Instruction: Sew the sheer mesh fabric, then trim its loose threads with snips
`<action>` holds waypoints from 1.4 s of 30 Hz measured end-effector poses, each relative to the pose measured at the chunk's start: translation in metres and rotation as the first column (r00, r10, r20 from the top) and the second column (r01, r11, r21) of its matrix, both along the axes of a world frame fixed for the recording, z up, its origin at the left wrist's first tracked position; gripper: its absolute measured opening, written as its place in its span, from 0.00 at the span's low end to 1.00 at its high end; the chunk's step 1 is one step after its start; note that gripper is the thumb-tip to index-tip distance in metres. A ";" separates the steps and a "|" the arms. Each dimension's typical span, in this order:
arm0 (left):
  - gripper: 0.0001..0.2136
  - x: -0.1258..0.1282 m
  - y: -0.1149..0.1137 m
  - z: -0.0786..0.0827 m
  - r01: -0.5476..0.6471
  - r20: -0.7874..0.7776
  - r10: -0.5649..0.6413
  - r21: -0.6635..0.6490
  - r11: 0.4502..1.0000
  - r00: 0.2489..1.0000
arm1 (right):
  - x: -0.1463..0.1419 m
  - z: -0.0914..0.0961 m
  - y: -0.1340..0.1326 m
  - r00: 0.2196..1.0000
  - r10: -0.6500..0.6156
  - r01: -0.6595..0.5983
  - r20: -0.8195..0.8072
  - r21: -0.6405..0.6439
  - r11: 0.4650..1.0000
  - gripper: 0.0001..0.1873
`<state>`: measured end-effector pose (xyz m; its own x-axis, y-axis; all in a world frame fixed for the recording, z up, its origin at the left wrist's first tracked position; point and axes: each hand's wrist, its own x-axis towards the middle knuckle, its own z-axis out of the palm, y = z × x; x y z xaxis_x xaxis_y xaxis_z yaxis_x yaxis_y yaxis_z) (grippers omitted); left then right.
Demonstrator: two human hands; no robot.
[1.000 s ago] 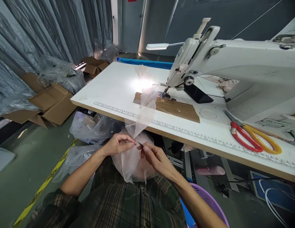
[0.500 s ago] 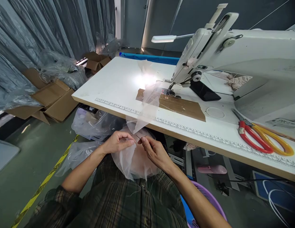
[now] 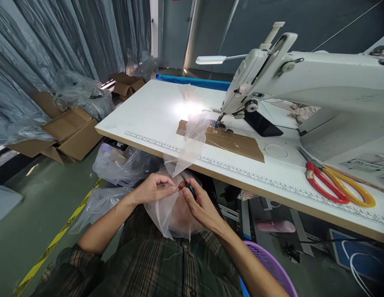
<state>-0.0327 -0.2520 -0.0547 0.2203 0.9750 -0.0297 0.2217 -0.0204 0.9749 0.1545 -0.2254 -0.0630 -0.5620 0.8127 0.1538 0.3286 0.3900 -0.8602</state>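
Sheer white fabric [image 3: 192,136] runs from the needle of the sewing machine [image 3: 272,74] over the table's front edge [image 3: 229,175] down into my lap [image 3: 173,210]. My left hand [image 3: 155,189] is closed, pinching the fabric below the table edge. My right hand [image 3: 200,204] is closed on a small dark thread snip [image 3: 188,186], whose tip touches the fabric right beside my left fingertips. Both hands almost meet over my lap.
Red and yellow scissors [image 3: 334,181] lie on the table at the right, with a brown cardboard strip [image 3: 232,142] and a black phone [image 3: 261,123] by the needle. Cardboard boxes [image 3: 68,132] and plastic bags [image 3: 124,163] sit at the left. A purple basket [image 3: 269,268] stands below right.
My right hand has shifted slightly so the snip's tip now shows at the fabric by my left fingers. The camera has tilted a little; my left hand keeps its pinch.
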 end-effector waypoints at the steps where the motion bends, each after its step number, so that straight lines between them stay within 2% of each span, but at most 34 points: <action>1: 0.13 0.001 -0.001 0.003 0.004 -0.005 -0.004 0.009 1.000 1.000 | 0.001 0.002 -0.003 0.998 0.029 -0.033 -0.062 -0.057 0.998 0.18; 3: 0.12 0.003 -0.002 0.009 0.014 -0.011 -0.014 0.030 0.999 1.000 | 0.004 0.005 -0.010 0.988 0.092 -0.113 -0.123 -0.180 0.977 0.19; 6: 0.09 0.006 -0.007 0.014 0.040 -0.069 -0.036 0.049 0.998 0.997 | 0.014 0.008 -0.020 0.979 0.166 -0.196 -0.117 -0.327 0.924 0.21; 9: 0.09 0.010 -0.013 0.010 0.060 -0.224 -0.024 0.154 0.986 0.974 | 0.030 0.004 -0.024 0.989 0.132 -0.149 -0.073 -0.324 0.934 0.22; 11: 0.08 0.012 -0.015 0.003 0.023 -0.374 0.105 0.321 0.947 0.922 | 0.042 -0.003 -0.024 0.999 0.050 -0.047 0.005 -0.252 0.967 0.21; 13: 0.08 0.011 -0.015 -0.002 -0.051 -0.466 0.312 0.492 0.869 0.828 | 0.053 -0.012 -0.022 0.992 -0.040 0.059 0.123 -0.150 0.987 0.18; 15: 0.11 0.009 -0.013 -0.006 -0.140 -0.465 0.488 0.602 0.786 0.739 | 0.062 -0.020 -0.019 0.964 -0.116 0.134 0.239 -0.059 0.989 0.17; 17: 0.13 0.006 -0.011 -0.007 -0.188 -0.436 0.566 0.653 0.734 0.700 | 0.069 -0.024 -0.017 0.927 -0.196 0.203 0.319 0.011 0.979 0.16; 19: 0.12 0.004 -0.008 -0.007 -0.183 -0.420 0.564 0.665 0.724 0.711 | 0.071 -0.020 -0.014 0.902 -0.286 0.277 0.324 0.075 0.958 0.17; 21: 0.08 0.005 -0.007 -0.006 -0.150 -0.428 0.526 0.654 0.742 0.735 | 0.066 -0.010 -0.009 0.904 -0.342 0.320 0.256 0.124 0.939 0.18; 23: 0.07 0.006 -0.006 -0.005 -0.121 -0.448 0.493 0.637 0.761 0.746 | 0.053 0.006 -0.001 0.932 -0.323 0.303 0.164 0.136 0.943 0.17; 26: 0.08 0.009 -0.008 -0.001 -0.068 -0.467 0.453 0.636 0.769 0.760 | 0.021 0.029 0.013 0.974 -0.220 0.209 0.062 0.152 0.966 0.16; 28: 0.08 0.012 -0.011 0.003 -0.013 -0.456 0.428 0.673 0.739 0.780 | -0.002 0.040 0.023 0.977 -0.202 0.187 0.073 0.177 0.966 0.18; 30: 0.09 0.015 -0.016 0.008 0.056 -0.436 0.405 0.732 0.679 0.804 | -0.020 0.046 0.030 0.945 -0.258 0.216 0.202 0.210 0.954 0.22; 32: 0.08 0.017 -0.021 0.010 0.119 -0.427 0.380 0.779 0.616 0.820 | -0.029 0.046 0.034 0.902 -0.309 0.244 0.302 0.233 0.941 0.24; 34: 0.07 0.017 -0.025 0.011 0.144 -0.406 0.365 0.810 0.569 0.838 | -0.031 0.045 0.034 0.898 -0.330 0.267 0.291 0.235 0.935 0.23; 36: 0.08 0.015 -0.026 0.010 0.083 -0.341 0.378 0.826 0.557 0.861 | -0.026 0.043 0.032 0.916 -0.349 0.304 0.197 0.228 0.925 0.23; 38: 0.13 0.009 -0.023 0.006 -0.041 -0.251 0.415 0.815 0.578 0.874 | -0.019 0.043 0.032 0.925 -0.366 0.341 0.100 0.206 0.917 0.22; 40: 0.16 0.002 -0.019 0.001 -0.160 -0.206 0.484 0.775 0.611 0.850 | -0.013 0.043 0.033 0.931 -0.362 0.349 0.047 0.176 0.920 0.22; 42: 0.17 -0.005 -0.014 -0.004 -0.217 -0.249 0.537 0.720 0.659 0.806 | -0.011 0.043 0.035 0.937 -0.347 0.339 0.033 0.150 0.929 0.22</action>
